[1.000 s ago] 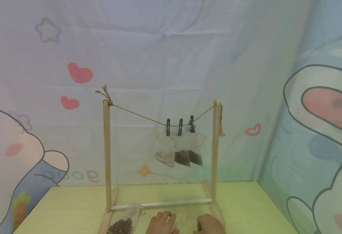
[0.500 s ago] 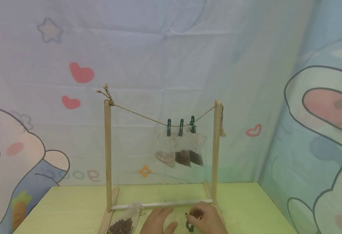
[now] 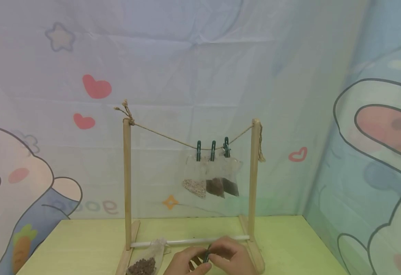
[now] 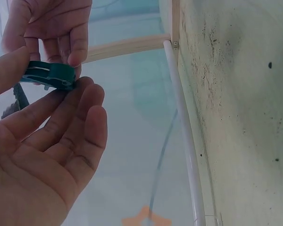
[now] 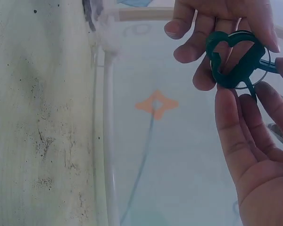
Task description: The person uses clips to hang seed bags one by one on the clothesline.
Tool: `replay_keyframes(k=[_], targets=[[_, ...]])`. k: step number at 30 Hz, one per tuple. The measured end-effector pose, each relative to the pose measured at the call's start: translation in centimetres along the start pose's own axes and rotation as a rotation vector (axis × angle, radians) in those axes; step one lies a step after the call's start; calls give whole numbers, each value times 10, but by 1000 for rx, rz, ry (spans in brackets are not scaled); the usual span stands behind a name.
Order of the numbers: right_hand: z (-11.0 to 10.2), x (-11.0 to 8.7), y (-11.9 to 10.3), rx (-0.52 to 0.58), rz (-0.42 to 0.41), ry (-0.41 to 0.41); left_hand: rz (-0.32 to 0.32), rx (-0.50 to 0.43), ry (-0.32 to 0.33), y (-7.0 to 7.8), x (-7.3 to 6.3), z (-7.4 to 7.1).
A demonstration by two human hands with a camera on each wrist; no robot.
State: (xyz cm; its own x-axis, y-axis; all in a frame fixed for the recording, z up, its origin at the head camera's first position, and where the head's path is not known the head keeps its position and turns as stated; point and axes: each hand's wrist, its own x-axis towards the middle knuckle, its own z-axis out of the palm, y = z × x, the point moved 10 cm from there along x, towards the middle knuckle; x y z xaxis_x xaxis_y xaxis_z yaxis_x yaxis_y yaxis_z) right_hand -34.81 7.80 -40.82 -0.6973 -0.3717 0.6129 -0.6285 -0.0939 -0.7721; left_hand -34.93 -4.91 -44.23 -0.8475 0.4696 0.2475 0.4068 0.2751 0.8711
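Both hands meet low in the head view, just in front of the rack's white rod, around a dark green clothespin (image 3: 206, 256). My left hand (image 3: 186, 262) pinches it between thumb and fingers; the other fingers stay loosely bent. My right hand (image 3: 234, 256) grips it from the other side by its legs. In the right wrist view the clothespin (image 5: 249, 61) shows rounded jaws and a thin wire spring. To the left of the hands, a clear bag of brown pellets (image 3: 142, 266) lies on the table.
A wooden rack (image 3: 127, 183) carries a sagging rope (image 3: 166, 135). Three green clothespins (image 3: 198, 151) hold clear bags on it, one with pale speckled grains (image 3: 194, 187) and two with darker contents (image 3: 215, 187). The white rod (image 3: 193, 240) joins the rack's feet. A printed cloth hangs behind.
My right hand has come up with a green clothespin and moved left to my left hand. My left hand has gone from lying flat to pinching the clothespin too.
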Motion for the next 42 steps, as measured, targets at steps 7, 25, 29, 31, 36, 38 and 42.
replay_keyframes(k=[7,25,29,31,36,38,42], targets=[[0,-1,2,-70,35,-18,-6,54,-3,2,0,-5],[4,-2,-8,-198,-50,-132,152,230,50,19,-3,-15],[3,-2,-9,-214,-83,-124,132,216,38,16,-2,-13],[1,-2,-9,-233,-115,-99,113,202,29,14,-2,-14],[-6,-2,-12,-322,-145,3,2,193,30,3,-5,-29],[-8,-1,-13,-362,-133,38,-45,225,75,-2,-8,-41],[-10,3,-17,-447,-133,87,-82,363,227,-8,-15,-67]])
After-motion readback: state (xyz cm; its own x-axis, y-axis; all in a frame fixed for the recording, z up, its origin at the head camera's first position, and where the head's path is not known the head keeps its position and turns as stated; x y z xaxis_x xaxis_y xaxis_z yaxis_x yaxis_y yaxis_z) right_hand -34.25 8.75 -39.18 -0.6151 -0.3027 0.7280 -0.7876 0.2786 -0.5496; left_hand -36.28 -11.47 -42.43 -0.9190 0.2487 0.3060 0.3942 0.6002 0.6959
